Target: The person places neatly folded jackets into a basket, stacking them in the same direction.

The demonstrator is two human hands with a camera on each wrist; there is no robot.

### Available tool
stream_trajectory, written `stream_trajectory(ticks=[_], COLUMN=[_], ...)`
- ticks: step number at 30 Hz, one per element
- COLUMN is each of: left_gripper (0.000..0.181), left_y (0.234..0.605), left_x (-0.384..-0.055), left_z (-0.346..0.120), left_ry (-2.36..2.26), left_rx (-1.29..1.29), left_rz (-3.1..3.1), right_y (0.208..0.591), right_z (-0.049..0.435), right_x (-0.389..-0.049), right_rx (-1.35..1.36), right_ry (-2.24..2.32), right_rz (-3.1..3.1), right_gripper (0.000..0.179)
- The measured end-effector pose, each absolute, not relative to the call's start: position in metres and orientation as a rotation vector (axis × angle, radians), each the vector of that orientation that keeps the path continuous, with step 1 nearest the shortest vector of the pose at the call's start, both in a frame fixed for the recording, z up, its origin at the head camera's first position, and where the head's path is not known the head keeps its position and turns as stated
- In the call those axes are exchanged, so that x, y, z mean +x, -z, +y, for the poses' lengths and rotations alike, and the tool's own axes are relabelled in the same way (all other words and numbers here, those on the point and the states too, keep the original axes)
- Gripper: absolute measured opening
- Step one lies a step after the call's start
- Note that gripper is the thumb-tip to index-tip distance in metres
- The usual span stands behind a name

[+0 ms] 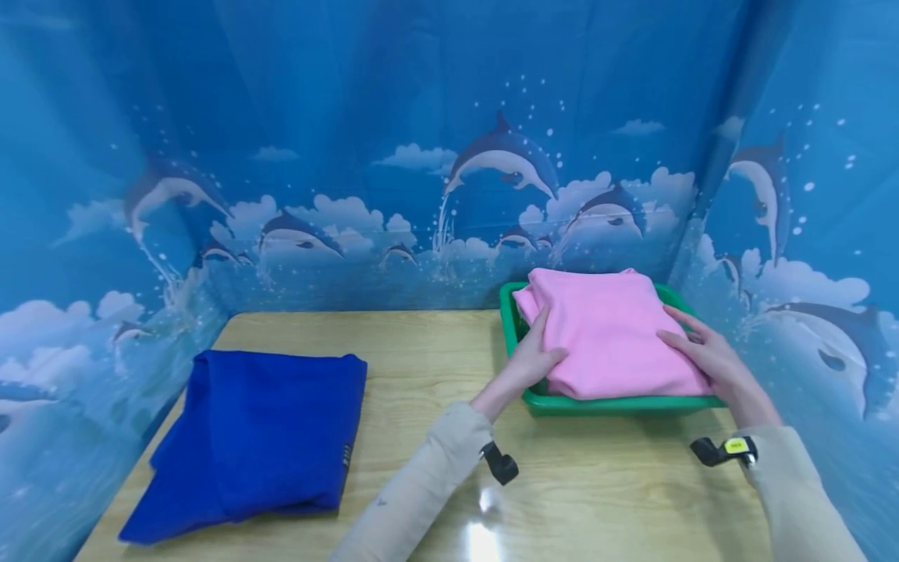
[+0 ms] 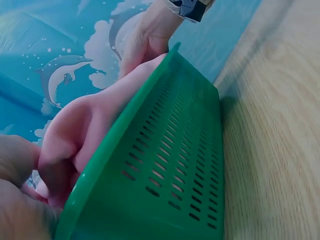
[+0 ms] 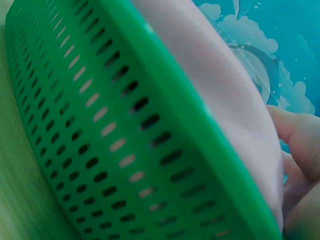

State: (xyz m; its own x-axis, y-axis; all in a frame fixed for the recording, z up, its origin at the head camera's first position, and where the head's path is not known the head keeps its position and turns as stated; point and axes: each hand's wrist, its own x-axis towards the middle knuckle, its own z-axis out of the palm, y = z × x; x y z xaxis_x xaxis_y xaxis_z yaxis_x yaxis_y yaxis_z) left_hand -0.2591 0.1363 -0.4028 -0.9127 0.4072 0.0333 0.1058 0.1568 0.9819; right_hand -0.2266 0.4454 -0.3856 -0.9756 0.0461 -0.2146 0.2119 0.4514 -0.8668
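Observation:
A folded pink cloth (image 1: 611,336) lies in a green plastic basket (image 1: 632,404), its top bulging above the rim. My left hand (image 1: 528,361) holds its left side, the thumb on top and the fingers along the edge. At the opposite side my right hand (image 1: 712,359) grips the cloth, with thumb and forefinger on its upper face. In the left wrist view the near corner of the pink cloth (image 2: 85,125) bunches beside the left fingers. Right fingers (image 3: 295,135) touch the cloth's edge in the right wrist view. Fingertips tucked down the sides are hidden.
A folded blue cloth (image 1: 260,437) with a small label lies at the left of the wooden table (image 1: 421,367), one corner spreading toward the front. Blue curtains with dolphins (image 1: 351,156) enclose the back and sides. The basket stands near the back right corner.

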Motion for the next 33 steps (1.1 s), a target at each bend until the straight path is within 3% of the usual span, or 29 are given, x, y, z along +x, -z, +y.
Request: stream_trajectory(ticks=[11,15,22,33], left_gripper=[0.091,0.075,0.042,0.063], left_y=[0.402,0.402,0.409,0.41], left_x=[-0.257,-0.251,-0.249,-0.252], left_z=[0.136,0.139,0.135,0.129], left_ry=[-1.579,-1.405,-0.603,-0.208], left_rx=[0.544,0.532,0.92,0.836], left_rz=[2.532,2.695,3.053,2.946], right_y=[0.404,0.407,0.416,0.418], right_z=[0.446,0.442,0.426,0.416], right_x=[-0.227,-0.228,-0.231,-0.231], right_rx=[0.223,0.147,-0.335,-0.42], right_ry=[1.349,1.191,0.811,0.52], right_rz=[2.549,2.702,3.187,2.978], right_gripper=[0.089,0.086,0.07,0.062])
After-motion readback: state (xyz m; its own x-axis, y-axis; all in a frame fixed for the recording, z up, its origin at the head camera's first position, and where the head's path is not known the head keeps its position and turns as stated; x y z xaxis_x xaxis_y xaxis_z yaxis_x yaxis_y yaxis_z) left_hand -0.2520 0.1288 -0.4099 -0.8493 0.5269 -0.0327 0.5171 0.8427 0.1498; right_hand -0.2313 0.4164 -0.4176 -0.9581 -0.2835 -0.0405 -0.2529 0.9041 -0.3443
